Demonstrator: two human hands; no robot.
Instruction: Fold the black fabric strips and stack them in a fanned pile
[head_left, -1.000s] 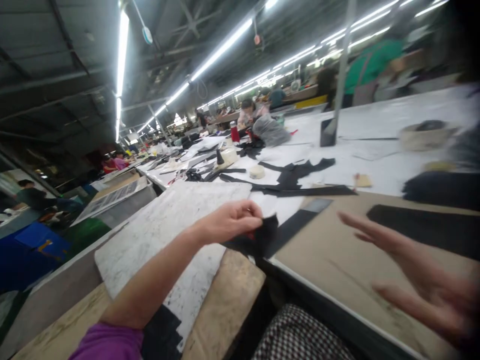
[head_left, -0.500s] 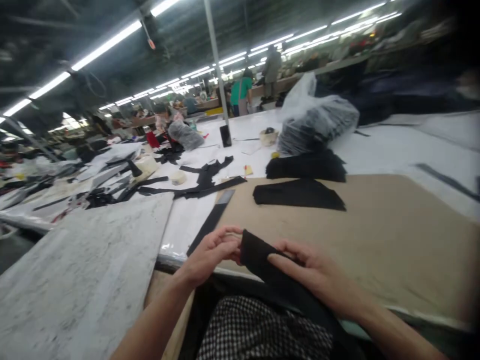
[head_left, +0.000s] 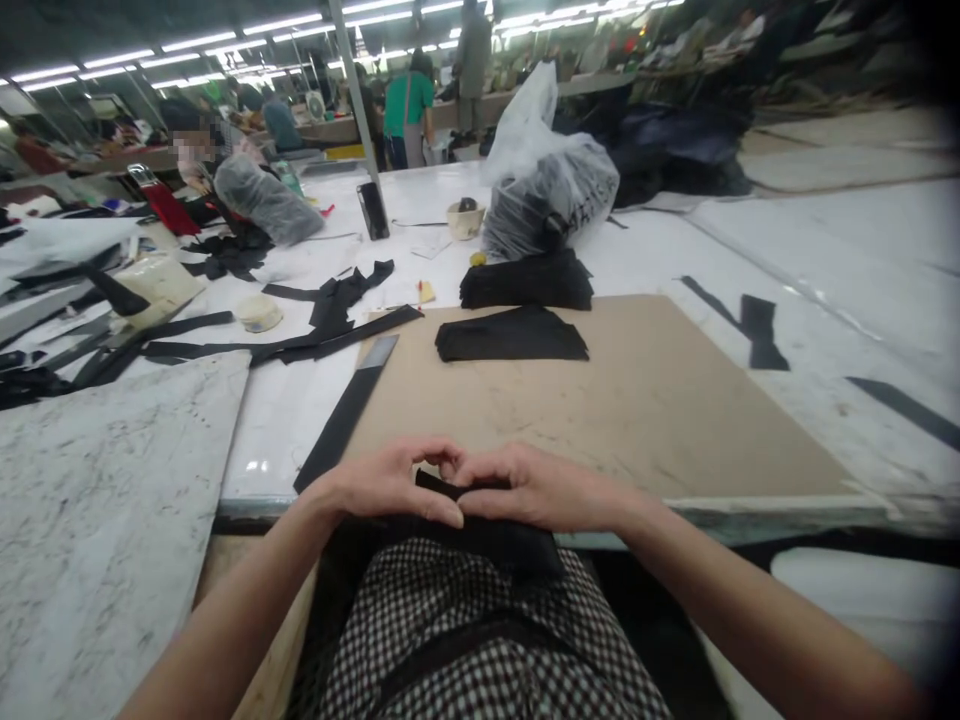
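A piece of black fabric (head_left: 502,545) lies across the checked cloth over my lap, at the table's front edge. My left hand (head_left: 409,483) grips its left part, thumb on the near side and fingers behind. My right hand (head_left: 525,487) pinches the same fabric just to the right, and the fingertips of both hands meet. On the brown board (head_left: 637,420) beyond lie a stack of black fabric pieces (head_left: 514,335) and, behind it, a second black stack (head_left: 525,280). A long black strip (head_left: 349,415) with a grey end lies along the board's left edge.
A plastic bag (head_left: 551,190) of dark pieces stands behind the stacks, beside a small cup (head_left: 465,220) and a phone (head_left: 373,210). Black scraps (head_left: 330,310) and a tape roll (head_left: 258,313) lie left. A marked white board (head_left: 112,500) fills the near left. People work farther back.
My left hand has closed on the black fabric and both hands have come together. The fabric has turned from slanting to lying crosswise, lower over my lap. The view has swung right and levelled.
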